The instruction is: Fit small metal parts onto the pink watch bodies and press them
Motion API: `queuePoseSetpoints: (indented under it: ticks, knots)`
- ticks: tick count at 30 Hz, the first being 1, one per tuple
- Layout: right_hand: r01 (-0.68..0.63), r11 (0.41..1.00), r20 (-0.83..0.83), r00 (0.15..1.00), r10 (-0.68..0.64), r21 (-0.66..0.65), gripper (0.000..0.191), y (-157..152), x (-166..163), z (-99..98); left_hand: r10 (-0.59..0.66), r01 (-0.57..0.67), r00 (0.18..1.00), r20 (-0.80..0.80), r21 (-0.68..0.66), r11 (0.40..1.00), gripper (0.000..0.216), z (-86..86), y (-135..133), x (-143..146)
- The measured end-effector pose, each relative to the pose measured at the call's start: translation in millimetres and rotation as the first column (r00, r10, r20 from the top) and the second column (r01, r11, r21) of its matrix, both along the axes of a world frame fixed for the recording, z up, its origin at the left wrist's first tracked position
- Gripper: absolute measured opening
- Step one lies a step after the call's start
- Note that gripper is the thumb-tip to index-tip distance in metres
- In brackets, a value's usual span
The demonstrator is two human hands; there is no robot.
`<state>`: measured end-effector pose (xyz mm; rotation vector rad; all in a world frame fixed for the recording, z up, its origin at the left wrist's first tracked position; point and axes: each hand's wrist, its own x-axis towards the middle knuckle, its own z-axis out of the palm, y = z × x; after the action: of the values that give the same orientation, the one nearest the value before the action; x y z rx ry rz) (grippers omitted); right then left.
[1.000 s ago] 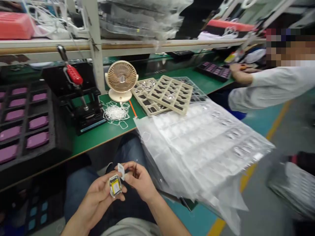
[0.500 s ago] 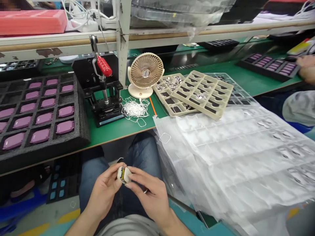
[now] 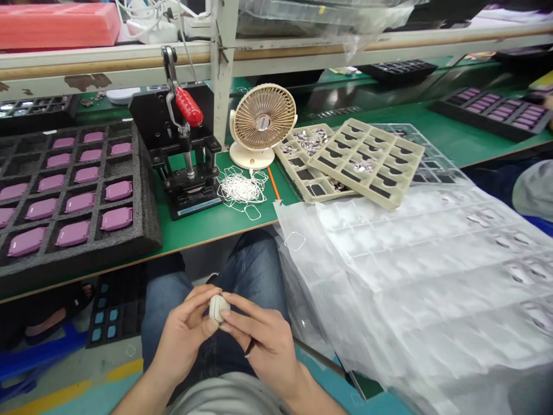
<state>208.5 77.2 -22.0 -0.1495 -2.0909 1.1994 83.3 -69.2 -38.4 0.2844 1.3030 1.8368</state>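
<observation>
Over my lap, my left hand (image 3: 184, 334) and my right hand (image 3: 261, 340) pinch a small white rounded part (image 3: 217, 307) between thumbs and fingertips. Both hands are closed on it, and its inside face is hidden. A dark ring sits on a finger of my right hand. Ahead on the green bench (image 3: 216, 222) stands a black hand press with a red handle (image 3: 185, 144). A heap of thin white gasket rings (image 3: 242, 189) lies beside it.
A black foam tray of purple parts (image 3: 69, 196) lies at the left. A beige desk fan (image 3: 262, 124) and beige trays of small parts (image 3: 352, 161) sit at centre. Clear blister trays under plastic film (image 3: 415, 271) spread at right. Another person's sleeve (image 3: 536, 190) shows at the far right.
The view swung left and down. The yellow-faced part I held open a second ago is now covered, with both hands pressed together around it.
</observation>
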Motion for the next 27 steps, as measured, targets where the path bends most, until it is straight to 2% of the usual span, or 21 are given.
queuePoseSetpoints:
  ticks: [5, 10, 12, 15, 17, 19, 21, 23, 25, 26, 27]
  knots:
    - [-0.004, 0.994, 0.037, 0.999, 0.0, 0.109, 0.046, -5, 3, -8.2, 0.025, -0.025, 0.998, -0.051, 0.001, 1.0, 0.04, -0.1, 1, 1]
    - [0.076, 0.979, 0.019, 0.997, -0.081, 0.191, 0.041, -11, -3, -21.4, 0.052, -0.053, 0.998, -0.026, -0.045, 0.998, 0.046, 0.8, 5, 11]
    - [0.087, 0.984, 0.04, 0.995, -0.094, 0.153, 0.039, -11, -6, -22.3, 0.104, -0.102, 0.994, 0.017, -0.116, 0.988, 0.046, -0.5, 7, 14]
    - [0.105, 0.994, 0.143, 0.984, -0.105, 0.008, 0.037, -5, -7, -16.2, 0.195, -0.184, 0.979, 0.062, -0.148, 0.972, 0.038, -2.0, 10, 12]
    - [0.052, 0.998, 0.261, 0.964, -0.045, -0.019, 0.024, 1, -6, -9.6, 0.211, -0.199, 0.973, 0.094, -0.123, 0.972, 0.035, -1.3, 11, 7]
    - [-0.069, 0.997, 0.352, 0.934, 0.056, 0.026, 0.011, 6, -6, -4.2, 0.2, -0.186, 0.972, 0.123, -0.115, 0.976, 0.033, 0.1, 10, 3]
    - [-0.169, 0.982, 0.376, 0.918, 0.126, 0.082, 0.014, 8, -6, -1.7, 0.188, -0.175, 0.974, 0.125, -0.111, 0.978, 0.032, 0.8, 10, 0]
    - [-0.196, 0.977, 0.34, 0.927, 0.156, 0.087, 0.018, 7, -9, -2.3, 0.191, -0.179, 0.976, 0.101, -0.112, 0.977, 0.032, 0.5, 9, -1]
    - [-0.177, 0.984, 0.304, 0.936, 0.178, -0.031, 0.023, 6, -13, -4.7, 0.195, -0.186, 0.979, 0.052, -0.145, 0.972, 0.033, 0.3, 9, 0]
    - [-0.155, 0.974, 0.294, 0.935, 0.199, -0.165, 0.028, 5, -16, -6.0, 0.184, -0.179, 0.983, 0.014, -0.17, 0.969, 0.035, 0.9, 9, 0]
    - [-0.132, 0.927, 0.283, 0.929, 0.239, -0.35, 0.035, 5, -19, -7.2, 0.167, -0.173, 0.985, -0.048, -0.187, 0.967, 0.039, 2.2, 9, -1]
